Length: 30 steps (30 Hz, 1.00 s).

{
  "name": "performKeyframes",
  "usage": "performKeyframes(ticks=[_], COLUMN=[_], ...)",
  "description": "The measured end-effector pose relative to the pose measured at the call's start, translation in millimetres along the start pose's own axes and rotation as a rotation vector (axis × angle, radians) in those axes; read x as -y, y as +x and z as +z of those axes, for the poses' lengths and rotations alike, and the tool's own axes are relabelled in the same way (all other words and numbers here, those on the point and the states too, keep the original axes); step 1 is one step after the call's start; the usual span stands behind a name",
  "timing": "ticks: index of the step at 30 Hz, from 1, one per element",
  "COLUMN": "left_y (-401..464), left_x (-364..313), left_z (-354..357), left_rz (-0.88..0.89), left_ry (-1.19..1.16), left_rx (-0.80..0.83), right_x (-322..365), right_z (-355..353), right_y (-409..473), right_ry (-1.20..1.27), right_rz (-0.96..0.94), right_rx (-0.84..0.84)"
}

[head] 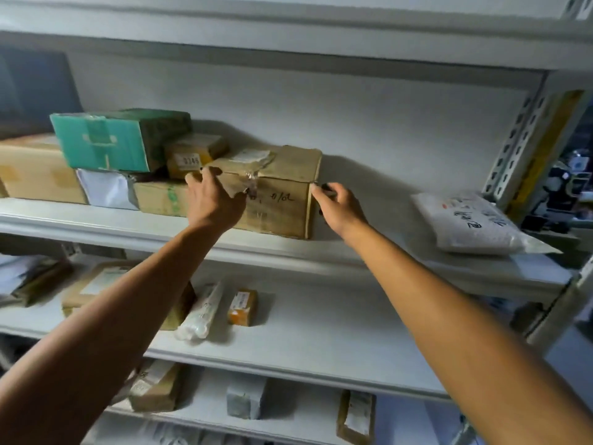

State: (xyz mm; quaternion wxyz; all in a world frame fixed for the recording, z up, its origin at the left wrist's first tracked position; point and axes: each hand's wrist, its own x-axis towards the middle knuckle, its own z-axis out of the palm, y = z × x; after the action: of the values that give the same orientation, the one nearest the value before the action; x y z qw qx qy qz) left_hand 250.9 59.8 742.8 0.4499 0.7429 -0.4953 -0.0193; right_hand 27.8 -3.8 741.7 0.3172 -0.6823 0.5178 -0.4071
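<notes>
A brown cardboard box [279, 200] with handwritten numbers on its front stands on a white shelf [369, 261] at chest height. My left hand [213, 202] grips the box's front left top corner, fingers curled over a torn taped flap. At the box's right front edge my right hand [337, 208] has fingers curled around the corner, touching the right side.
Left of the box sit a green box [106, 141], a small labelled box [192, 157], a white parcel [102, 189] and more cardboard boxes. A white padded bag [475, 223] lies at the shelf's right end. Lower shelves hold small parcels [242, 306]. A perforated metal upright [519, 136] is on the right.
</notes>
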Motion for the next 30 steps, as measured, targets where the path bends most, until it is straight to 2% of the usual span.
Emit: performKeyframes(ticks=[2,6,10,13,17,19,22,27,30], left_y=[11,33,47,59,68,63,63,50,28], left_x=[14,35,50,61,71,67,70,70,88], left_z=[-8,-18,-24,-21,-15,-18,-16,-34,-45], left_rz=[-0.069,-0.199,-0.232,-0.314,-0.383,-0.418,-0.485,-0.459,-0.402], left_ry=[-0.036,-0.457,-0.602,-0.712,-0.746,-0.702,-0.759,-0.803,-0.816], left_rx=[0.008,0.159,0.179,0.214,0.350,0.528,0.779,0.831,0.828], right_x=[10,17,22,13,-5,-5,-3,-17,-24], right_z=[10,25,11,-18,-32,-27,-26,-31,-30], right_y=[8,27,25,22,10,4,-6,-25,-50], right_ry=[0.097,0.177,0.107,0.217,0.280,0.350,0.446,0.426,0.465], right_rz=[0.043,0.103,0.107,0.157,0.213,0.277,0.343,0.309,0.261], right_rx=[0.011,0.033,-0.091,-0.151,-0.056,0.015,0.165,0.295,0.294])
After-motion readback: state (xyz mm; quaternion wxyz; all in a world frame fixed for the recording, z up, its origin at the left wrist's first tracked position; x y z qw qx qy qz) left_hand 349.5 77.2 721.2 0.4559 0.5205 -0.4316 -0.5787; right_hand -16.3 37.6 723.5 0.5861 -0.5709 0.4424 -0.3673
